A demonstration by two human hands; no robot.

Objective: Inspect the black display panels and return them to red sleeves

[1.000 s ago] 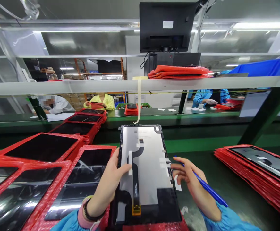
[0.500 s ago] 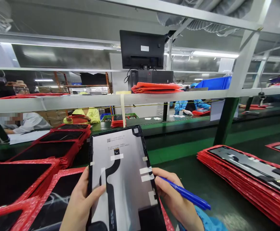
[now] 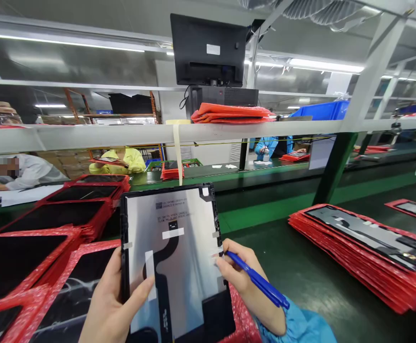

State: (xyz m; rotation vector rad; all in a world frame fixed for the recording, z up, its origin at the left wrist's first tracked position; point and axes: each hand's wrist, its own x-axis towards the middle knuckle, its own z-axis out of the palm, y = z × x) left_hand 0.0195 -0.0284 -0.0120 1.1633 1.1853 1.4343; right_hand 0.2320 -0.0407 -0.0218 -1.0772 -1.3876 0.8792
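A tablet screen panel [image 3: 189,267] is held up tilted before me. Its silvery back carries a black flex cable, small print and several strips of pale tape. My left hand [image 3: 111,300] is closed on its left edge, thumb pressed across the back. At the right edge, the fingertips of my right hand [image 3: 245,276] meet the panel beside the tape. A blue pen [image 3: 261,283] is tucked in that same hand, pointing down and to the right. Beneath the panel, red bubble wrap [image 3: 241,314] shows.
Black screens in red bubble bags [image 3: 59,267] fill the left side. At right stands a stack of red bags [image 3: 358,262] topped by another panel. A white shelf rail [image 3: 122,136] crosses ahead, below a monitor [image 3: 209,50]. Co-workers sit beyond.
My view has tilted down slightly. The panel now leans more to the left, and my right thumb has moved in over its right edge, where fewer tape strips show.
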